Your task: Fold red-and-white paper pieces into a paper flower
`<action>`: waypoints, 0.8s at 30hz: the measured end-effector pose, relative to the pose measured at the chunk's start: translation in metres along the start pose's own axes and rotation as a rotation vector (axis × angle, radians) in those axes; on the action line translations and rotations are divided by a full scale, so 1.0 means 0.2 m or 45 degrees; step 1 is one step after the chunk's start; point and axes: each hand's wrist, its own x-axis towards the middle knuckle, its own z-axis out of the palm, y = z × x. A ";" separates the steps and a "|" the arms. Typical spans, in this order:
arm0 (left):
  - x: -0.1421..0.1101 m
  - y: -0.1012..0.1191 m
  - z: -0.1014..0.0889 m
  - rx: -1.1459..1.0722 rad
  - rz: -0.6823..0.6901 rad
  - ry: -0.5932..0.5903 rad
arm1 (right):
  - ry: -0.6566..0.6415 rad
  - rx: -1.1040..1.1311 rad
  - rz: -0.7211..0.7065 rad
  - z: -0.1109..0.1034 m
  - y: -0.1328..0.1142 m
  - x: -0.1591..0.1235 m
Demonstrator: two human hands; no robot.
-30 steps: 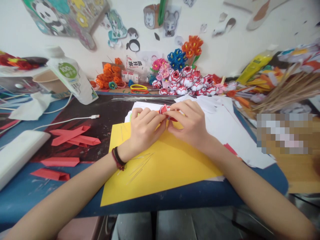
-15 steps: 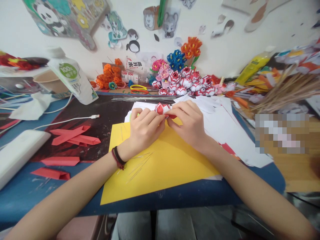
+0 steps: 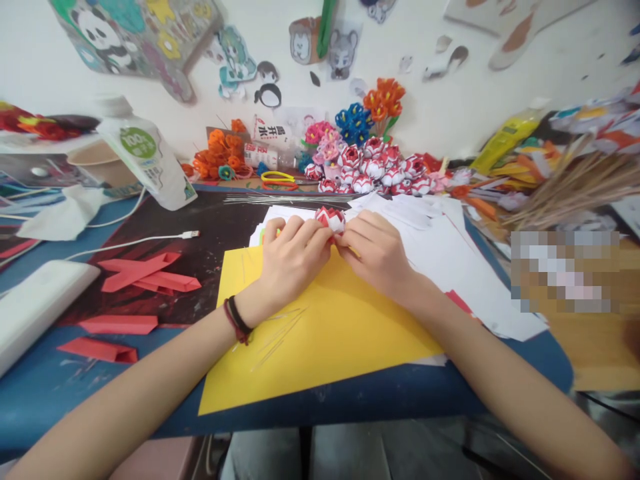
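Observation:
A red and white folded paper flower is pinched between my two hands over the far edge of a yellow sheet. My left hand closes on its left and lower side, fingers curled. On the other side my right hand grips near its base with thumb and fingers pressed together. My fingers cover the flower's underside. Thin wires lie on the yellow sheet beside my left wrist. Several folded red paper strips rest on the dark mat to the left.
Finished red and white paper flowers are heaped at the back, near yellow-handled scissors. White paper sheets spread to the right. A white bottle, a cable and a white power strip stand at left.
The flower has turned upright between my fingers, showing more of its petals. My right hand's fingers have drawn in closer beneath it. My left hand stays nearly in place.

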 end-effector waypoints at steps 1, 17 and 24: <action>0.00 0.00 0.00 0.002 0.013 -0.009 | -0.010 -0.016 -0.013 0.00 0.01 0.00; -0.02 -0.01 0.00 0.016 0.284 -0.115 | -0.220 0.101 -0.139 0.00 0.05 -0.02; -0.03 -0.01 0.03 -0.025 0.252 -0.183 | -0.289 0.300 0.034 0.01 0.07 -0.03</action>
